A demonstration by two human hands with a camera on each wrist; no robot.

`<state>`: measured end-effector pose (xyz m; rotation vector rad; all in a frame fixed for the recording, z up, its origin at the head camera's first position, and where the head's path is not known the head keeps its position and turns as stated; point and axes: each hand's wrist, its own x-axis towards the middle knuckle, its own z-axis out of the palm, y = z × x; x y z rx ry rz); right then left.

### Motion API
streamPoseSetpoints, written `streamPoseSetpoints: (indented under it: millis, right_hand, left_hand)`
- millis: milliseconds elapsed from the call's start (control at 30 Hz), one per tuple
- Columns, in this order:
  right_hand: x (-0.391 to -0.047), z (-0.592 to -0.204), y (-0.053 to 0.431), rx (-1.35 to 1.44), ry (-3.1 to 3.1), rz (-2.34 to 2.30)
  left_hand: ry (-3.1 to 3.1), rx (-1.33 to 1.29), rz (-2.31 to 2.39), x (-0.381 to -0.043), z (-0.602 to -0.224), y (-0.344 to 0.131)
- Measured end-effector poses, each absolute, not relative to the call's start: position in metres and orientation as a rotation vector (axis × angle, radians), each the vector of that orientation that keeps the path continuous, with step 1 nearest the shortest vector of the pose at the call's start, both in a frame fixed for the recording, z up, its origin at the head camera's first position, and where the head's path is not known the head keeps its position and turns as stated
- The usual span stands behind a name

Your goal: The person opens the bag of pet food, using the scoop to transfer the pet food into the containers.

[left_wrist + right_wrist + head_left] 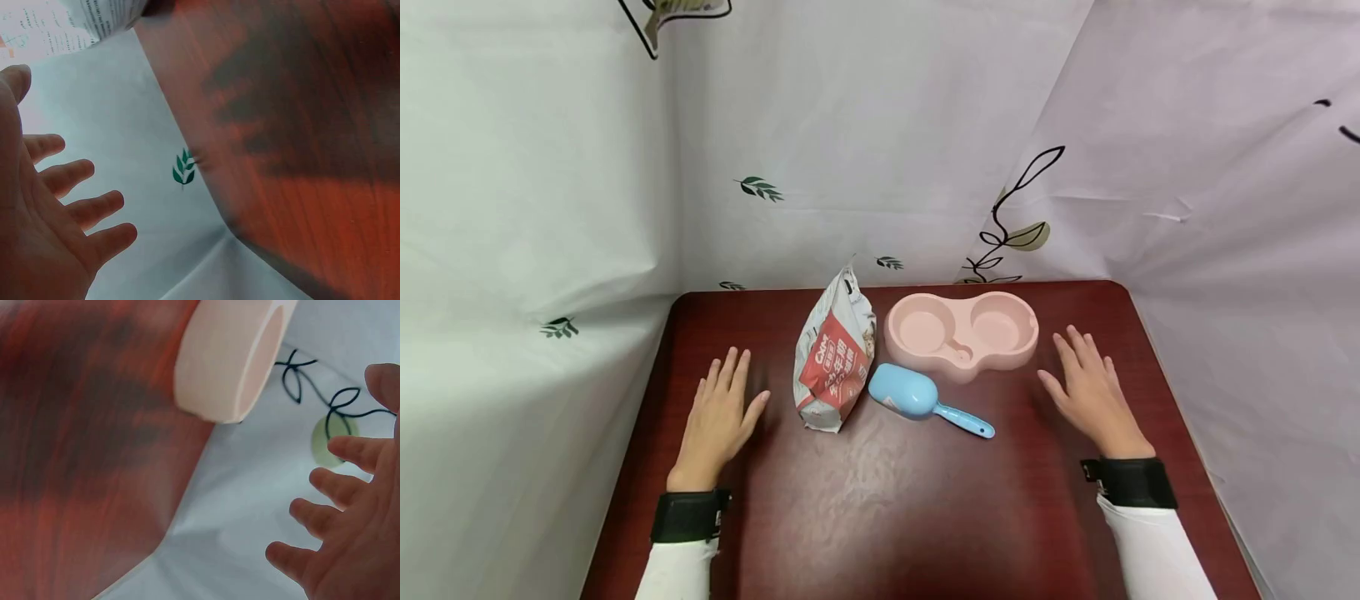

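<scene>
The left hand [711, 425] is spread, fingers straight and thumb held out to the right; the right hand [1093, 396] is spread too, its thumb pointing left. Each wrist carries a black band [1138, 482] above a white sleeve [1157, 550].

Just right of the left hand is the bag [835, 358], white with a red panel of pale lettering and more small print on its side. It rises to a narrow, crumpled peak, and its surface is creased.

Near the right hand, to its left at the far side, sits the pink double bowl [958, 362], matt and smooth, with two round wells side by side and a small recess between them.

Between bag and bowl, on the near side, lies the glossy blue scoop [906, 390], its rounded head beside the bag and its handle, holed at the end, pointing near and right.

All three are on the dark red table [865, 517]; beyond hangs white cloth [865, 125] printed with leaves.
</scene>
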<state>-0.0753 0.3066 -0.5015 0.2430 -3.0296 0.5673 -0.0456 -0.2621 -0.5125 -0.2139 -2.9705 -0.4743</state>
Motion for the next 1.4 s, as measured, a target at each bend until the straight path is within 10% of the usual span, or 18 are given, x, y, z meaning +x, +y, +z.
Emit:
streamPoseSetpoints:
  millis: [1400]
  right_hand:
    - [-0.137,-0.449,0.165,0.921,-2.69,0.674]
  left_hand:
    - [-2.737,-0.535,-1.463,-0.139,-0.406,-0.189]
